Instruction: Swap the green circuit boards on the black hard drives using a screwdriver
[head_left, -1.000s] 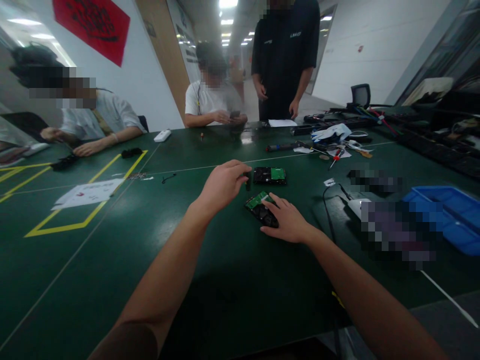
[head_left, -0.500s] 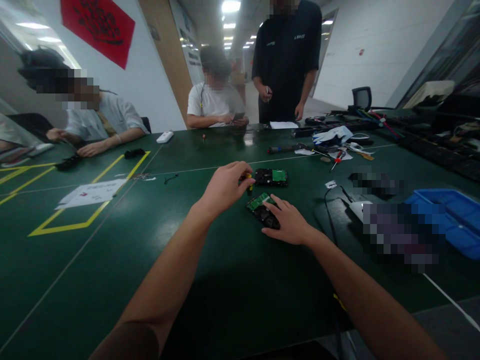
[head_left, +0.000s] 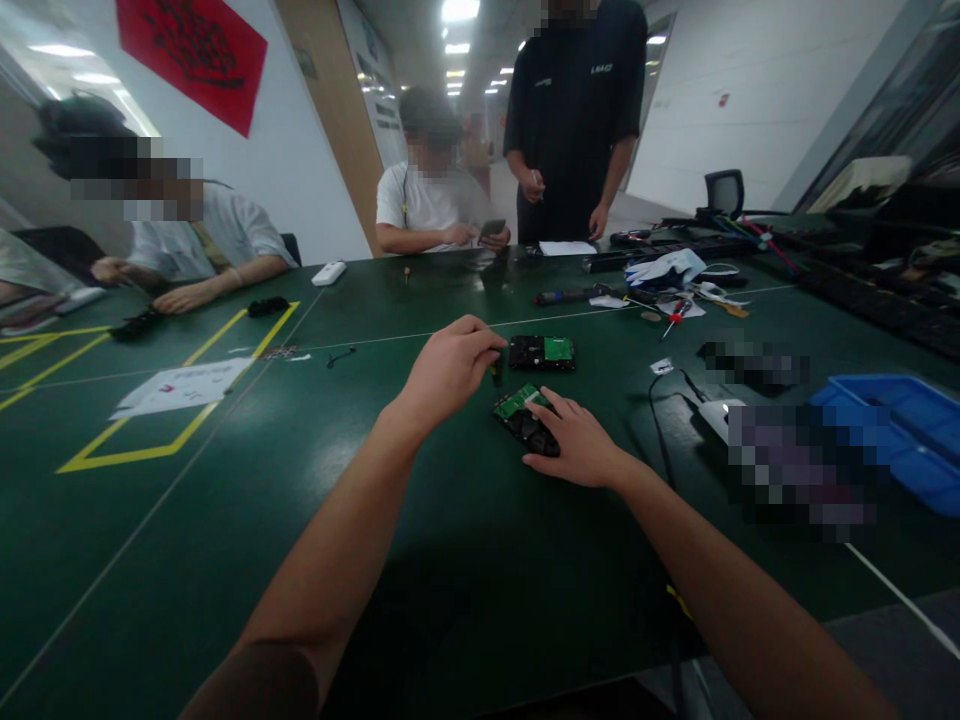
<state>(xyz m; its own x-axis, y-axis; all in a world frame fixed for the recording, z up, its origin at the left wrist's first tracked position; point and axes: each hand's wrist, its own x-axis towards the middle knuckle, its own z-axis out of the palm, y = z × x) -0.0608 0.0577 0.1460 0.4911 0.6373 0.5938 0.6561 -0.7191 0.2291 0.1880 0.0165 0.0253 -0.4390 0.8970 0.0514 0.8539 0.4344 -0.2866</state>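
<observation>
A hard drive (head_left: 519,402) with a green circuit board lies tilted on the green table. My right hand (head_left: 581,440) rests over its right side, thumb at the near edge and fingers across the top, gripping it. Above its far left corner is my left hand (head_left: 457,365), fingers pinched around a small yellow-and-black screwdriver (head_left: 495,372) that stands upright and is mostly hidden by the fingers. Whether its tip touches the drive I cannot tell. Just beyond, a second hard drive (head_left: 541,352) lies flat with its board side up.
On the right are a blue tray (head_left: 911,430), a black cable (head_left: 655,420) and a red screwdriver (head_left: 677,318) among wrappers. A paper sheet (head_left: 184,387) lies within yellow tape at left. People sit and stand across the table (head_left: 360,300).
My left fingers have turned and closed in over the screwdriver, so less of its yellow handle shows. My right hand and both drives have stayed in place.
</observation>
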